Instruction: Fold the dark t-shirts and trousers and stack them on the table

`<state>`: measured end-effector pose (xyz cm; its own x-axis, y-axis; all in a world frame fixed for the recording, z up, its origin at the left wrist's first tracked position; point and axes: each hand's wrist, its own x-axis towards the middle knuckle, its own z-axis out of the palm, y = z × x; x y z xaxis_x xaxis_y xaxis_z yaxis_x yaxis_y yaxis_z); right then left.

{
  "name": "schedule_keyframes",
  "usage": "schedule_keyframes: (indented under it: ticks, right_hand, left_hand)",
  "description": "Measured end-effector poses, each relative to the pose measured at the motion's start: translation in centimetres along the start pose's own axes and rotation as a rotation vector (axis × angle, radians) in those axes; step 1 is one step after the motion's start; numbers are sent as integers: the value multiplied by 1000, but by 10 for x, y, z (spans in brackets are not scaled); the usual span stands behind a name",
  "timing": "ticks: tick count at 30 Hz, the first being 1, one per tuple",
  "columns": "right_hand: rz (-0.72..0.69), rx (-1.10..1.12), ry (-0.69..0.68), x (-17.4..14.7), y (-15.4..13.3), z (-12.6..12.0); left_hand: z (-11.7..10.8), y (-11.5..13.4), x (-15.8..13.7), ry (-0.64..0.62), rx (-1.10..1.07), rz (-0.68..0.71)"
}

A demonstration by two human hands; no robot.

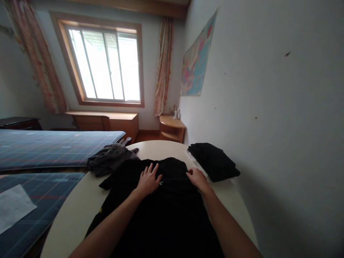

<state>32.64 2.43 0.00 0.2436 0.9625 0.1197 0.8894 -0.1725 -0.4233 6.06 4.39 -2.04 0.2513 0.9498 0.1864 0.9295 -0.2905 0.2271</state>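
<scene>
A: And here it is, the black shirt, spread on the table right under both hands, its lower part running back between the forearms!

B: One sleeve pokes out beyond the left hand's outer side; no matching sleeve shows laid out by the right hand. A small pale mark sits just beside the left thumb.

A: Where's the danger?

B: In the cloth itself, probably. A sharp pull at the right-hand edge, with only light pressure from the left palm, could skew the shirt or bunch it into creases.

A: And the neighbours?

B: A black folded stack lies just outside the right hand, so an outward swing might knock it askew. Beyond the left hand, a dark grey bundle sits at the table's rim; a careless sweep that way could tip it over.

A: Now the hands!

B: The left hand is flat and palm-down, fingers spread wide, pressing on the shirt and gripping nothing. The right hand has its fingers curled toward the thumb at the shirt's edge; whether cloth is pinched between them can't be told.

A: Farther out?

B: The pale round table curves around both forearms, and a plaid mattress stretches away past the left hand.
</scene>
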Motion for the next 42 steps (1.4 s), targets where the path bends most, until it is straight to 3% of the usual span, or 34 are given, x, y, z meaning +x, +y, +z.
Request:
schedule_keyframes:
  ticks: [5,10,14,17,22,31,36,42]
  right_hand:
    - [-4,94,80,15,0,-10]
    - [-60,136,173,35,-5,-46]
    - [-162,-75,263,47,-21,-77]
    - [-205,-307,243,53,-33,-85]
    - [-231,-466,109,52,-42,-60]
    - [-319,-340,-65,48,-67,5]
    - [-226,-306,-81,57,-65,15]
    - [-111,-308,-88,63,-47,12]
  left_hand:
    - [13,2,-4,-14,36,-5]
    - [11,2,-5,-10,26,-15]
    - [9,5,-6,-1,33,-35]
    - [10,6,-7,14,38,-35]
    - [9,5,-8,-6,35,9]
    - [-9,7,-5,84,-14,70]
    - [-34,-34,31,56,105,-149]
    - [-58,-91,62,-44,177,-182]
